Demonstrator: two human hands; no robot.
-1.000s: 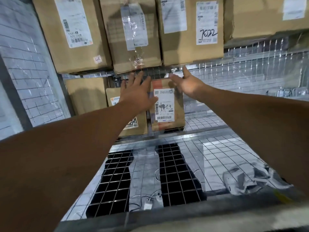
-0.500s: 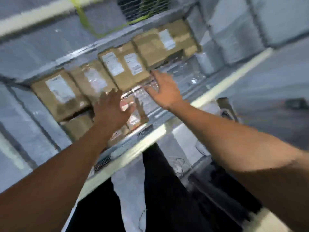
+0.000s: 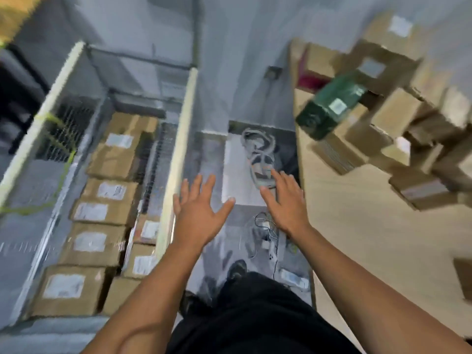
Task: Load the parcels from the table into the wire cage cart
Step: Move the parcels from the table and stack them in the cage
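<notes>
The head view looks steeply down and is smeared with motion blur, so fine detail is lost. Both hands reach forward over the floor between cart and table, and neither grasps anything. The left hand (image 3: 196,215) is released, palm down, fingers straight and spread, thumb out to the side. The right hand (image 3: 286,203) is likewise released, fingers straight and fanned. The two are near each other but apart. The cart (image 3: 176,159) stands to the left, its pale top rail just beside the left hand's outer edge, its wire walls showing behind. Inside it lie the stowed parcels (image 3: 112,154) - brown cartons with white labels, packed close in rows and stacked. The table (image 3: 357,238) is on the right, its pale wooden top bare in the near part, its edge just beside the right wrist. The parcels (image 3: 396,111) on it are heaped toward its far end, well apart from both hands. Among them a green box (image 3: 329,108) with a small white label sits tilted at the edge nearest the aisle - closest to the right hand, but clear of it. On the floor beyond the fingers lies a white sheet (image 3: 237,175) with a coil of cable (image 3: 258,141) on it; the right fingertips overlap the coil's near end in the picture, but I cannot tell contact. Below the arms show black trousers (image 3: 255,315) and a dark shoe (image 3: 236,269).
</notes>
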